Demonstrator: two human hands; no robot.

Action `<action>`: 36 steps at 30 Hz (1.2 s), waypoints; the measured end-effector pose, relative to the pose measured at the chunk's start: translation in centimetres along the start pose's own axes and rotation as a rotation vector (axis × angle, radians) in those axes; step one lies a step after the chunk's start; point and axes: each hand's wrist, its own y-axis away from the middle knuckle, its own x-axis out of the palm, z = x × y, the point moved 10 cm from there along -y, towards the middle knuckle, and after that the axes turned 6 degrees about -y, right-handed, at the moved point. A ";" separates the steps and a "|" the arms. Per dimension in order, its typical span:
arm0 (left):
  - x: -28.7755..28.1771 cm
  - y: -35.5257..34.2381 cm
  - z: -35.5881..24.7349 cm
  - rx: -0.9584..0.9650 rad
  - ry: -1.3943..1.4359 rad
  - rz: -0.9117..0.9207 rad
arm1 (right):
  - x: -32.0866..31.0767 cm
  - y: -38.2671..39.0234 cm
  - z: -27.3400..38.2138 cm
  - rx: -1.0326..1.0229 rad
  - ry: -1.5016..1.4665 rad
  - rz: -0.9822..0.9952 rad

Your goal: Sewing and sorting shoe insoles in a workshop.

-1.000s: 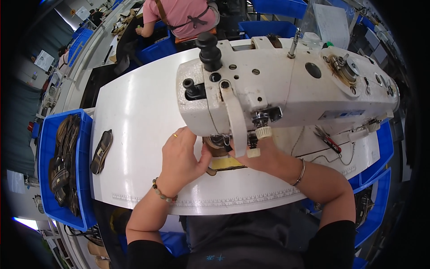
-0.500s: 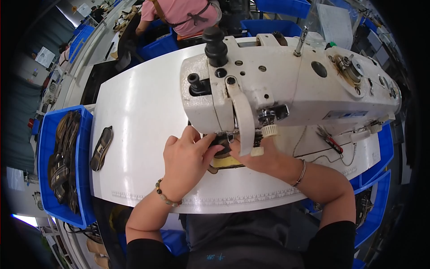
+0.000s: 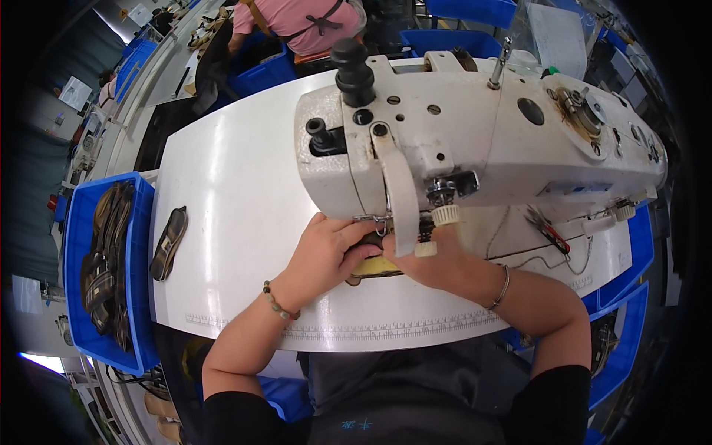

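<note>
A white industrial sewing machine (image 3: 482, 141) stands over a white work table (image 3: 215, 178). My left hand (image 3: 322, 263) is bent at the needle area, thumb and fingers closed on a dark piece (image 3: 367, 239) under the presser foot. My right hand (image 3: 434, 259) is at the same spot from the right, its fingertips mostly hidden behind the machine. A yellow plate (image 3: 374, 267) shows below the piece. A plaid shoe piece (image 3: 169, 242) lies on the table at the left. Red-handled snips (image 3: 552, 237) and a chain lie right of my hands.
A blue crate (image 3: 136, 356) full of plaid pieces stands at the table's left edge; more blue crates (image 3: 630, 363) are at the right. A person in a pink shirt (image 3: 311, 22) sits beyond the table, with blue bins beside them. A ruler strip runs along the front edge.
My left hand has shifted its fingers onto the dark piece and moved slightly right, with the thumb now farther in. My right hand stays almost in place. The view has shifted slightly.
</note>
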 end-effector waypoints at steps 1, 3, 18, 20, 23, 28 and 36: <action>0.6 0.0 1.1 -0.078 0.182 0.050 | 0.0 0.2 0.0 0.002 -0.031 -0.003; 1.3 0.2 2.3 -0.159 0.364 0.102 | 0.0 0.4 0.0 0.001 -0.050 -0.010; 2.2 0.4 3.7 -0.289 0.473 0.172 | 0.7 1.4 3.5 -0.024 0.053 0.292; 1.2 0.2 2.4 -0.164 0.204 0.128 | 0.7 1.1 3.7 -0.019 -0.003 0.283; 1.2 0.1 1.7 -0.110 0.064 0.140 | 0.8 1.2 3.8 -0.019 -0.036 0.298; 1.6 0.0 2.6 -0.174 0.170 0.121 | 0.7 1.2 3.9 -0.028 -0.037 0.340; 1.8 -0.3 3.1 -0.221 0.328 0.087 | 0.7 0.9 3.9 -0.025 -0.048 0.354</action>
